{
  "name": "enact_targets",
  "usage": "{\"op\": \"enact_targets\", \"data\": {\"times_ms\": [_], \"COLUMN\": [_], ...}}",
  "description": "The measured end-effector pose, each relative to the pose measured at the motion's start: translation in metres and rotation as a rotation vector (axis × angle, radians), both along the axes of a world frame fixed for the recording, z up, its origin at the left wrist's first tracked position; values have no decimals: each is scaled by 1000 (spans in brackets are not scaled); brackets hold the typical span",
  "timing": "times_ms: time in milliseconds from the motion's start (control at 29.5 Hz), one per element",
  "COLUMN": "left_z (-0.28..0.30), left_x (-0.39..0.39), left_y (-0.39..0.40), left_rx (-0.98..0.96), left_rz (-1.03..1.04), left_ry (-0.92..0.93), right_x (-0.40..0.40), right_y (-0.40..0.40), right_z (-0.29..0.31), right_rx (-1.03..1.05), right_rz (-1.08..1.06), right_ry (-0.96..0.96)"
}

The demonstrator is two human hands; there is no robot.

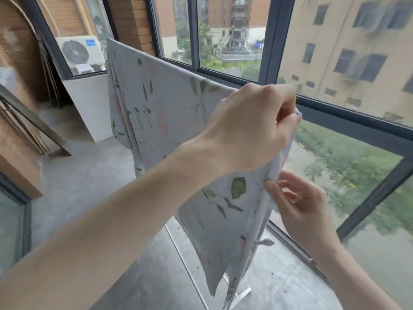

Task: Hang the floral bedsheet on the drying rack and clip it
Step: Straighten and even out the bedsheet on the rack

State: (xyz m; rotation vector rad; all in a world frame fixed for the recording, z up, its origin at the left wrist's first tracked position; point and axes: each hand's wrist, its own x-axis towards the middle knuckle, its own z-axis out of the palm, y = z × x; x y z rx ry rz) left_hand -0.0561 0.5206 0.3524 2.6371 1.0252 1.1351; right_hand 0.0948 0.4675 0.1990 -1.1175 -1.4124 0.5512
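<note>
Bedsheet (169,113) draped over top rail of drying rack (178,249) by window, hanging both sides. Left hand (248,128) clenched on top edge at near end; right hand (297,202) pinches side hem lower down w/ fingertips. Fabric looks light, soft, floppy, prob slides on rail, best held at hem/corners. No clips or containers visible

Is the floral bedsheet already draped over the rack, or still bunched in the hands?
Draped: the bedsheet hangs spread from a straight top edge; left hand and right hand grip its near end.
</note>
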Motion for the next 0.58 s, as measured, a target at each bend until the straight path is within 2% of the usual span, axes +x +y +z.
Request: {"op": "enact_targets", "data": {"times_ms": [272,373,475,577], "left_z": [3,0,8,16], "left_x": [18,5,-19,-52], "left_y": [4,13,20,45], "left_rx": [-3,-42,-94,2], "left_rz": [-19,-102,-270,-285], "left_ry": [-96,-27,46,41], "right_x": [-5,-12,-21,-39], "right_y": [-3,-4,-6,-13], "right_z": [-5,-8,-7,-4], "right_rx": [5,-50,-67,21], "right_rz": [-71,-119,-190,-368], "right_ry": [45,23,8,40]}}
